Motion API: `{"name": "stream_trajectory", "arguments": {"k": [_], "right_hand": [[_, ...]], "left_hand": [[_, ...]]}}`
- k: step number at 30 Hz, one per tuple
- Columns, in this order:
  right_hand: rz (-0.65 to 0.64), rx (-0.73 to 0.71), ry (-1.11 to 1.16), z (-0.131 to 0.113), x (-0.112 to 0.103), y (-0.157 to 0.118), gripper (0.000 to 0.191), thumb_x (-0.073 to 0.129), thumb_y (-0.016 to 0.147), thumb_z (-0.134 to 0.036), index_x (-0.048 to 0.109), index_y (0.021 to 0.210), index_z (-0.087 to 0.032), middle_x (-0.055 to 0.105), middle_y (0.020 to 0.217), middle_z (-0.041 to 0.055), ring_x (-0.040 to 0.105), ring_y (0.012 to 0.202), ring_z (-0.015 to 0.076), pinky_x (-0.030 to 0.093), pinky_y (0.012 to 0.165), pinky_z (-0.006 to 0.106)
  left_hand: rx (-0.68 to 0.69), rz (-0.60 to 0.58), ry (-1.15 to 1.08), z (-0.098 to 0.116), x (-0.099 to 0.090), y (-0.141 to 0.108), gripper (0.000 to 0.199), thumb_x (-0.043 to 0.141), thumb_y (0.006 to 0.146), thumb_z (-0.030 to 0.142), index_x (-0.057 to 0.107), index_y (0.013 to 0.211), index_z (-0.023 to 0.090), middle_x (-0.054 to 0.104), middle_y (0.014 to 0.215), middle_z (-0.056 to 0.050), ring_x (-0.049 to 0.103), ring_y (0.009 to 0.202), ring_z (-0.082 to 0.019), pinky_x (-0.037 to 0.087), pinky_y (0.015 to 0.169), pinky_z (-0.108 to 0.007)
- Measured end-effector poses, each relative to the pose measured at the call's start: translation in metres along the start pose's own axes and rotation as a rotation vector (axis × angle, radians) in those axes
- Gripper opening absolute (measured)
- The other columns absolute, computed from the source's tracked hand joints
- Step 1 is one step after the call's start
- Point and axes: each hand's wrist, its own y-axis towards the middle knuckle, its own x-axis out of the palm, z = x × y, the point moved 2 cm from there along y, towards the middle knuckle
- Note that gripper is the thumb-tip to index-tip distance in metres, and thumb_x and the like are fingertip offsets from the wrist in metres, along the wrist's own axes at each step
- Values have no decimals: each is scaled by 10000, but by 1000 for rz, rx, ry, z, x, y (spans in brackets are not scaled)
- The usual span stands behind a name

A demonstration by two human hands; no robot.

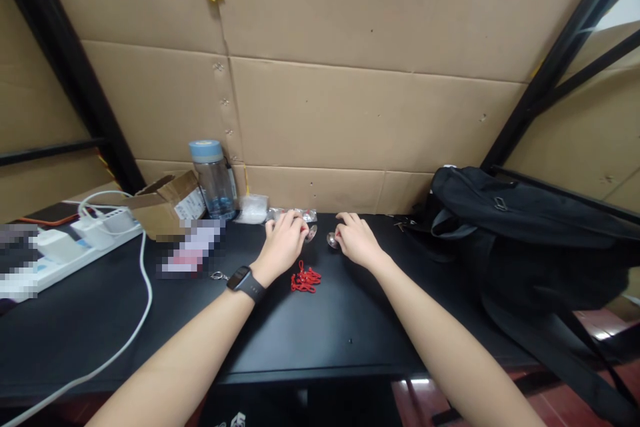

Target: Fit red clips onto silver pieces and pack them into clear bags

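Note:
My left hand (286, 240), with a dark watch on its wrist, pinches a small round shiny disc (311, 233) between thumb and fingers. A second small round shiny disc (332, 240) is pinched in my right hand (359, 239), a short gap to the right of the first. Both discs look metallic, but their exact kind is too small to make out. A bunch of red cords (305, 278) lies on the black table (330, 340), nearer to me than the hands. By the left wrist is a small metal key ring (219, 275).
Behind my hands lie small clear plastic packets (253, 208). To the left are a water bottle (215, 180), an opened cardboard box (167, 205) and a power strip (90, 243) with a white cable. A black backpack (530, 240) fills the right side. Cardboard panels (320, 120) close off the back.

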Motion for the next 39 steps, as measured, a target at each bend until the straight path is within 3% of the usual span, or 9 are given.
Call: {"name": "stream_trajectory", "arguments": {"k": [3,6,10,16,21,28,32,36,39], "right_hand": [[111,-50,106,-10,-9,0,161,549,949,-229,704,921,-194,522,1436,119,403,1316,300,364,1012,456],[333,37,283,-12,-22,1,147,562,954,-291,687,922,-222,522,1434,97,412,1311,300,339,1041,487],[504,143,475,-5,-31,2,169,577,941,-343,680,888,-219,570,1341,105,491,1226,295,382,1018,473],[457,143,542,-7,-20,2,170,590,926,-351,683,882,-217,595,1295,114,525,1197,299,416,998,474],[487,96,605,-20,-17,0,147,580,937,-325,667,889,-217,613,1239,106,555,1177,267,426,1030,434],[529,60,728,-30,-12,-2,121,592,929,-306,655,894,-209,625,1198,114,590,1169,257,465,1039,420],[364,55,1095,-36,1,-1,163,587,938,-372,620,930,-212,641,1250,102,703,947,204,592,851,366],[240,126,1327,-36,11,0,221,658,884,-419,611,953,-214,675,1203,80,739,799,175,629,703,316],[225,150,1414,-34,13,1,364,711,840,-406,621,1157,-251,687,1168,58,744,762,159,631,667,292]], "left_hand": [[11,14,-3,2,1,0,190,446,1008,272,629,999,221,576,1252,-115,476,1167,-284,306,966,-454],[3,16,-12,0,3,0,180,464,998,267,637,984,221,575,1260,-118,466,1197,-294,311,973,-464],[-154,52,-136,-12,6,3,193,482,993,311,651,957,226,580,1224,-102,503,1171,-287,345,960,-467],[-333,89,-426,-23,14,6,171,514,978,359,645,974,250,591,1162,-57,565,1146,-246,435,936,-421],[-264,139,-581,-20,23,7,159,504,982,339,616,952,229,585,1103,-57,584,1100,-206,442,1003,-373],[-177,172,-641,-6,17,7,161,475,999,297,586,923,209,581,1024,-59,572,1046,-191,442,1012,-341],[-114,91,-701,-2,22,6,199,485,1003,315,613,901,202,609,1020,-63,578,1042,-194,447,1004,-346],[-136,77,-706,-8,29,5,194,520,991,328,640,908,200,629,1039,-66,581,1068,-201,437,1023,-359],[-143,65,-682,-11,31,5,193,532,983,335,648,910,199,638,1041,-69,587,1074,-206,442,1022,-364]]}}
